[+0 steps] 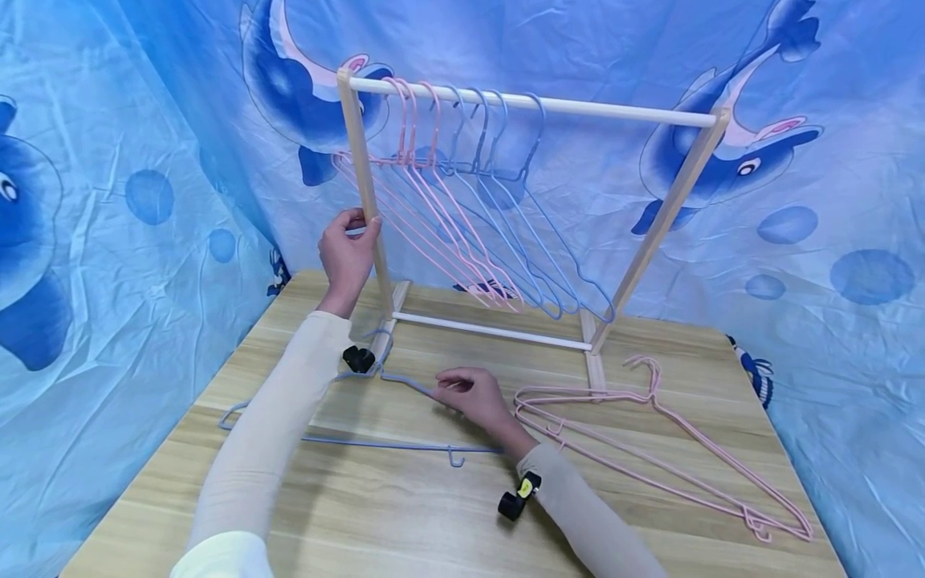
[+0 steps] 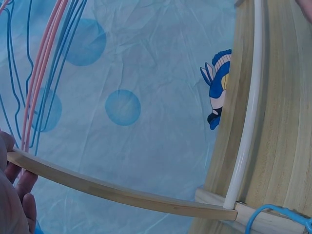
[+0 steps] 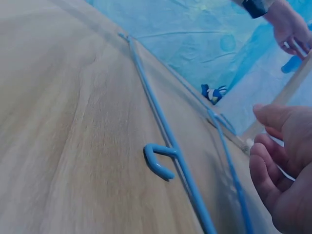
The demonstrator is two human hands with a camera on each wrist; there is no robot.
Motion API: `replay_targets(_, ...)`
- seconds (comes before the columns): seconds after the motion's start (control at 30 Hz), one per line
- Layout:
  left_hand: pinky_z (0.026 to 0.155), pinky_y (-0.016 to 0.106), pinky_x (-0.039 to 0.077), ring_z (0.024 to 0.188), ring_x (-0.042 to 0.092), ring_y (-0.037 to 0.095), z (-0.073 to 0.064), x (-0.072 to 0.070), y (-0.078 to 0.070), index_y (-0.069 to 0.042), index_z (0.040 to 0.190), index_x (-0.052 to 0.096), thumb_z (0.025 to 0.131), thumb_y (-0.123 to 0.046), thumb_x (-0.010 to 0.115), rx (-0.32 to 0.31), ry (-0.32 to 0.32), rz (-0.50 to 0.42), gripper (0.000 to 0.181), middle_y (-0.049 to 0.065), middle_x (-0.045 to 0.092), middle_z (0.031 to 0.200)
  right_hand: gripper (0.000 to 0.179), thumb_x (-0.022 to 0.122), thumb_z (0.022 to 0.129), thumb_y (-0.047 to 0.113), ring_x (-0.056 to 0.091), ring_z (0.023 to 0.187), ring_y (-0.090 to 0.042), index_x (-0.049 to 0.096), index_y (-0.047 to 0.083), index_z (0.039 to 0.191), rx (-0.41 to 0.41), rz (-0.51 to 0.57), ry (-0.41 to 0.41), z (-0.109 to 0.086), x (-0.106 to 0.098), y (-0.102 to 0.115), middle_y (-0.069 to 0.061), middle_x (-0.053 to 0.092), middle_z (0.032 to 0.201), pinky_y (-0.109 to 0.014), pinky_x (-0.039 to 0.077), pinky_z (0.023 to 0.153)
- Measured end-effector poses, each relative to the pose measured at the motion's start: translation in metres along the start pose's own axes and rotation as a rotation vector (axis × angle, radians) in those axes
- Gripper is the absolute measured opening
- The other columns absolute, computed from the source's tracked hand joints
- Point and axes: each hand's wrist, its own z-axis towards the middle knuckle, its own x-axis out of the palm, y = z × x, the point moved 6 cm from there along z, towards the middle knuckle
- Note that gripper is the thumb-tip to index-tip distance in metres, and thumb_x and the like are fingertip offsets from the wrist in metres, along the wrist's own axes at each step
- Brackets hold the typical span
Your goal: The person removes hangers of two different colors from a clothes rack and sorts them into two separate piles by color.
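Observation:
My left hand (image 1: 345, 261) grips the left wooden post (image 1: 367, 189) of a small clothes rack (image 1: 614, 112), thumb on the near side. In the left wrist view its fingers (image 2: 28, 181) curl around that post. Low over the table, my right hand (image 1: 477, 400) has loosely bent fingers with nothing between them, as the right wrist view also shows. Beside it lies a blue clothes hanger (image 1: 376, 442), flat on the table, its hook near the rack's left foot and partly hidden by my left forearm. A small side hook (image 3: 158, 161) juts from its lower bar.
Several pink hangers (image 1: 448, 205) and blue hangers (image 1: 556, 233) hang from the rack's white top bar, bunched toward the left. Overlapping pink hangers (image 1: 694, 429) lie on the right of the wooden table (image 1: 405, 522). A blue dolphin-print curtain (image 1: 831, 321) surrounds the table.

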Motion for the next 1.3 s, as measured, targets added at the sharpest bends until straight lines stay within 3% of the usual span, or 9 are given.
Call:
replay_targets(0.2, 0.083, 0.034, 0.061, 0.092, 0.074, 0.022, -0.001, 0.001, -0.002, -0.010, 0.117, 0.075, 0.097, -0.032, 0.071, 0.000, 0.004, 0.001, 0.030, 0.010, 0.075, 0.107, 0.036, 0.081, 0.090, 0.018, 0.071, 0.094, -0.016, 0.073, 0.002, 0.121, 0.015, 0.021, -0.028, -0.020, -0.031, 0.011, -0.009, 0.076, 0.110, -0.026, 0.059, 0.083)
replay_targets(0.47, 0.083, 0.034, 0.061, 0.091, 0.074, 0.023, 0.000, 0.001, -0.002, -0.010, 0.117, 0.075, 0.097, -0.032, 0.072, -0.001, 0.000, 0.000, 0.030, 0.010, 0.075, 0.107, 0.040, 0.078, 0.092, 0.016, 0.069, 0.096, -0.016, 0.069, -0.001, 0.126, 0.063, 0.099, -0.155, -0.045, -0.099, 0.017, -0.019, 0.071, 0.117, -0.028, 0.060, 0.080)
replay_targets(0.73, 0.083, 0.034, 0.061, 0.092, 0.074, 0.023, 0.003, -0.003, 0.000, -0.011, 0.117, 0.075, 0.097, -0.033, 0.071, 0.006, -0.021, 0.001, 0.030, 0.010, 0.075, 0.109, 0.040, 0.068, 0.099, 0.013, 0.071, 0.090, -0.016, 0.061, -0.011, 0.130, 0.093, 0.260, -0.322, -0.049, -0.177, 0.030, -0.008, 0.075, 0.110, -0.035, 0.062, 0.081)
replay_targets(0.87, 0.083, 0.034, 0.061, 0.092, 0.075, 0.023, 0.004, -0.004, 0.001, -0.011, 0.117, 0.075, 0.097, -0.033, 0.071, 0.014, -0.019, 0.000, 0.030, 0.010, 0.075, 0.108, 0.033, 0.062, 0.103, 0.016, 0.070, 0.090, -0.013, 0.065, -0.006, 0.127, 0.097, 0.321, -0.360, -0.046, -0.206, 0.037, 0.003, 0.076, 0.104, -0.031, 0.062, 0.080)
replay_targets(1.07, 0.083, 0.034, 0.061, 0.092, 0.075, 0.023, 0.002, -0.002, 0.001, -0.011, 0.116, 0.075, 0.097, -0.033, 0.072, 0.003, -0.009, -0.006, 0.029, 0.010, 0.075, 0.108, 0.017, 0.059, 0.104, 0.015, 0.071, 0.085, -0.010, 0.075, 0.008, 0.105, 0.034, 0.368, -0.381, -0.044, -0.232, 0.057, 0.005, 0.078, 0.101, -0.027, 0.061, 0.074)
replay_targets(1.3, 0.084, 0.035, 0.061, 0.093, 0.074, 0.023, 0.000, -0.001, 0.000, -0.011, 0.117, 0.075, 0.097, -0.031, 0.072, -0.009, -0.005, -0.005, 0.028, 0.010, 0.074, 0.108, 0.019, 0.061, 0.104, 0.017, 0.070, 0.083, -0.007, 0.079, 0.017, 0.100, -0.048, 0.342, -0.390, -0.038, -0.252, 0.090, 0.004, 0.077, 0.099, -0.023, 0.059, 0.071)
